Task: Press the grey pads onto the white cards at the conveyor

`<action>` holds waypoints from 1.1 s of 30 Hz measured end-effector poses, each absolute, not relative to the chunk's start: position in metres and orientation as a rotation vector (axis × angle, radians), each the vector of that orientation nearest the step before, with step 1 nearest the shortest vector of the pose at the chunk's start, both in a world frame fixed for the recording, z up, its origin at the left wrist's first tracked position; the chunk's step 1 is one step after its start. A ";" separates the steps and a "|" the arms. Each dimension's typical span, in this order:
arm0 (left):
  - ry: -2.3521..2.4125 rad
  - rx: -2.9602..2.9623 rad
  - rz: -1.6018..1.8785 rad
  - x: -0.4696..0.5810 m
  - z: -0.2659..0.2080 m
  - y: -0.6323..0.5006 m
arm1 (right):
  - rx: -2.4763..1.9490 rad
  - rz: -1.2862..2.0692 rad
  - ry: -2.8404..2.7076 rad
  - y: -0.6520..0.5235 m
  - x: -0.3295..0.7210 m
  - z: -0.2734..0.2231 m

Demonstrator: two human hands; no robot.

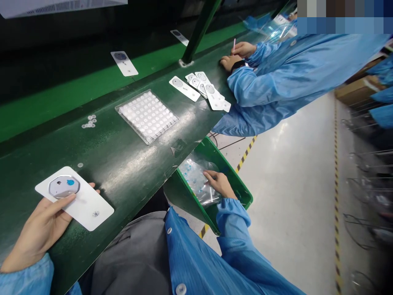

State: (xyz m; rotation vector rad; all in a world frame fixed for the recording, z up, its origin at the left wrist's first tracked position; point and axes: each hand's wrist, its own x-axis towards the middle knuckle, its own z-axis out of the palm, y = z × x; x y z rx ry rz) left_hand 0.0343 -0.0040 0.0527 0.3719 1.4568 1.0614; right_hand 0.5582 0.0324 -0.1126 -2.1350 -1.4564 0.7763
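My left hand grips a white rounded panel over the green bench, thumb on top and fingers beneath. The panel has a grey oval window with a blue dot on it, and a small round mark near its other end. My right hand reaches down into a green bin beside the bench. Its fingers are drawn together above a clear plastic bag with small blue bits in it. Whatever may be between the fingertips is too small to make out.
A clear tray of round white pieces lies on the bench, with several loose discs to its left. More white panels are piled near a co-worker's hands. A green post rises behind the bench.
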 end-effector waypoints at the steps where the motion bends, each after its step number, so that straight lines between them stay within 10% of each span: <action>1: 1.456 0.379 1.059 0.034 0.053 -0.004 | -2.125 0.815 -1.467 0.032 0.556 -0.112; 33: 1.451 0.426 1.017 0.034 0.053 -0.007 | -2.090 0.684 -1.521 0.032 0.542 -0.119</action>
